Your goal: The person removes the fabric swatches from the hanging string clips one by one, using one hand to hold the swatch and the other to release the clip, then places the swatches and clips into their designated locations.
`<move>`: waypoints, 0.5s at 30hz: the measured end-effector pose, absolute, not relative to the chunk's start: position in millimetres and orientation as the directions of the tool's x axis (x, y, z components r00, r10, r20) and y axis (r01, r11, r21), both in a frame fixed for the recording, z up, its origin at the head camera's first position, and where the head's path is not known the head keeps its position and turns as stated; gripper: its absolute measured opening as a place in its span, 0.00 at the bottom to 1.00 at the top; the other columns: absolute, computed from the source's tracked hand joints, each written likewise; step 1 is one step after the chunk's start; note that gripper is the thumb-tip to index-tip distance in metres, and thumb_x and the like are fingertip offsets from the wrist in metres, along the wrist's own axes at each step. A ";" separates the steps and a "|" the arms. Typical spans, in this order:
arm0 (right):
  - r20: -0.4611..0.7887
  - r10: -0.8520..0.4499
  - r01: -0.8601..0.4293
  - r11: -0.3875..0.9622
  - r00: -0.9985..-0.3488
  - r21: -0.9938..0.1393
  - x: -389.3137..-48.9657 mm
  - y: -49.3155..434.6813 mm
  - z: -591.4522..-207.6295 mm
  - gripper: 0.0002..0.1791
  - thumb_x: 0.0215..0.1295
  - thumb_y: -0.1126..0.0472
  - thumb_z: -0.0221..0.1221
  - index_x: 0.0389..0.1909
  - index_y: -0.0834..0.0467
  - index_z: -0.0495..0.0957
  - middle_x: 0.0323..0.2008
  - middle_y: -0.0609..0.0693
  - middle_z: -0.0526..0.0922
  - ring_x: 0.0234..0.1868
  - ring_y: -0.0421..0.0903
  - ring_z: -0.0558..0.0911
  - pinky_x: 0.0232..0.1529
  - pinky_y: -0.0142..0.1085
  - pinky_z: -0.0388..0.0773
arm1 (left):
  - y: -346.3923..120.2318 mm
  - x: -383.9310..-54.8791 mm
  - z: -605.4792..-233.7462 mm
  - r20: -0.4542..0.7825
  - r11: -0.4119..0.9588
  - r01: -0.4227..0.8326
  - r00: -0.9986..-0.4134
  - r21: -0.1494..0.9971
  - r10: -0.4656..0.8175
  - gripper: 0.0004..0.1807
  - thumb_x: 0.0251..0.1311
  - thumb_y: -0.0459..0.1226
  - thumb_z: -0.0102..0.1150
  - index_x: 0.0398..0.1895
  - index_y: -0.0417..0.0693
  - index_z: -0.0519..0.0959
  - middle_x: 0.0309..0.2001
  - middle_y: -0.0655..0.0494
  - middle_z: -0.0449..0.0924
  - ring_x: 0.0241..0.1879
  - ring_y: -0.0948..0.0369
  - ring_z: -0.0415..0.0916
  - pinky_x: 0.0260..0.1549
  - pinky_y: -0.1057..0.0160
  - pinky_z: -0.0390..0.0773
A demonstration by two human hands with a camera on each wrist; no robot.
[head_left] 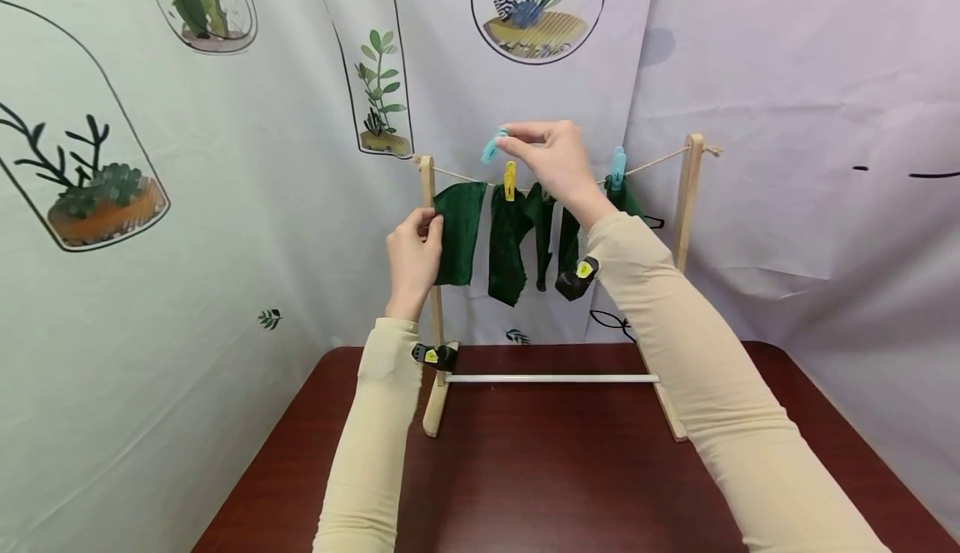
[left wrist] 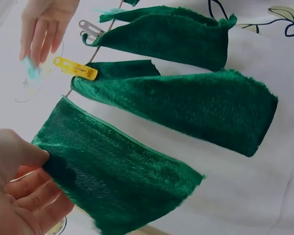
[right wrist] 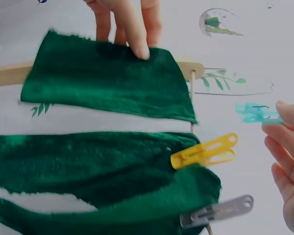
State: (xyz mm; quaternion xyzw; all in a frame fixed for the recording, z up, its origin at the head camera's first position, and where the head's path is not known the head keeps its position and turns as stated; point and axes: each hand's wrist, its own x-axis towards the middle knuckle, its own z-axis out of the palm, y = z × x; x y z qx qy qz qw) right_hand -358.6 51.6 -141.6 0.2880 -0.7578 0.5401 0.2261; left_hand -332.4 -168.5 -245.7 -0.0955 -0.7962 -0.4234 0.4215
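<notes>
My left hand [head_left: 414,255] pinches the outer side edge of a green velvety cloth [head_left: 459,235] between thumb and fingers. This cloth hangs at the left end of the line, its top edge along the string. Above the line, my right hand [head_left: 557,160] pinches a light blue clothespin [right wrist: 257,113] by one end, apart from the cloth. A yellow clothespin [head_left: 510,181] clips the neighbouring green cloth [left wrist: 181,105] to the line. Past it, a grey clothespin [right wrist: 217,211] holds another green piece [left wrist: 171,41]. In the head view, my right forearm partly hides the pieces farther right.
The string [head_left: 660,159] runs between two wooden posts [head_left: 688,203], joined low down by a white rod [head_left: 551,379]. Another light blue clothespin [head_left: 617,167] grips the line near the right post. The rack stands on a dark red table [head_left: 547,470] before a printed curtain [head_left: 285,161].
</notes>
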 end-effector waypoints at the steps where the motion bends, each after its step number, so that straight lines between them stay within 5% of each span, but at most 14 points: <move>1: 0.649 -0.186 -0.675 0.248 -0.737 -0.695 -357.9 54.9 -141.1 0.22 0.66 0.49 0.67 0.56 0.56 0.85 0.55 0.50 0.85 0.59 0.40 0.80 0.60 0.38 0.74 | -170.0 -331.3 -245.7 0.753 0.623 0.510 -0.626 0.592 -0.203 0.13 0.73 0.36 0.56 0.50 0.34 0.83 0.44 0.42 0.86 0.41 0.51 0.83 0.41 0.52 0.82; 15: 0.661 -0.067 -0.650 0.285 -0.747 -0.705 -347.8 113.0 -140.2 0.22 0.65 0.47 0.68 0.55 0.54 0.86 0.54 0.50 0.85 0.58 0.42 0.80 0.56 0.36 0.75 | -204.2 -316.4 -246.9 0.757 0.681 0.475 -0.627 0.558 -0.182 0.12 0.73 0.35 0.55 0.48 0.35 0.84 0.42 0.41 0.85 0.39 0.50 0.83 0.38 0.52 0.83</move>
